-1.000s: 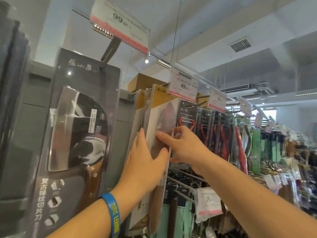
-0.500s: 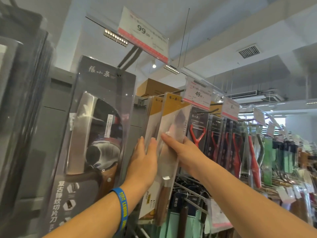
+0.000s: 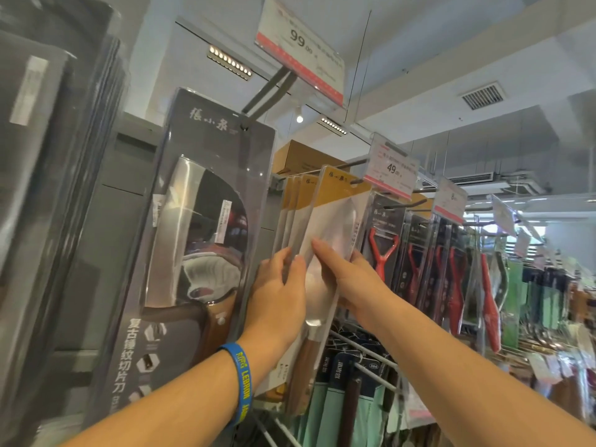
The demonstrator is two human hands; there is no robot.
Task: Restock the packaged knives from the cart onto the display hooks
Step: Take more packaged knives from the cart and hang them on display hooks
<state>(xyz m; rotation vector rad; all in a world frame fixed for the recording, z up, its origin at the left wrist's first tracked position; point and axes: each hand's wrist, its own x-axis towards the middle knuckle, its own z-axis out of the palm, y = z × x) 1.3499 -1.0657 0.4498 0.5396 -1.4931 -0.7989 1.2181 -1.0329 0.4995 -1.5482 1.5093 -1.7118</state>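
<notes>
Item under hand: front knife pack (image 3: pixel 335 227), yellow header card, clear blister, pale blade, wooden handle hanging low. Location: at the outer end of a display hook (image 3: pixel 354 181), whose tip seems to poke through the header slot, right under the 49 price tag (image 3: pixel 394 169). Behind it on the same hook: several matching knife packs (image 3: pixel 292 201), close together. Left hand (image 3: pixel 277 291), blue wristband (image 3: pixel 240 379) on the wrist: pinches the pack's left edge, thumb on the front face, fingers slid in behind it, fairly straight. Right hand (image 3: pixel 348 275): one digit laid across the front of the blister, the others curled round the right edge, so it grips the pack as well. Neighbours: to the left a large cleaver pack (image 3: pixel 200 253) on its own arm under the 99 price tag (image 3: pixel 300 50); to the right a row of red peelers (image 3: pixel 382 250); above and behind, a cardboard box (image 3: pixel 300 156). Progress, as I judge it: this pack looks threaded on but not let go, held at the hook's front and tilted off the ones behind. It probably needs sliding back and squaring. Stock already hung: the packs behind, though who hung them I cannot say. Remaining: the cart is out of sight, so the number of knives left to hang cannot be told.
</notes>
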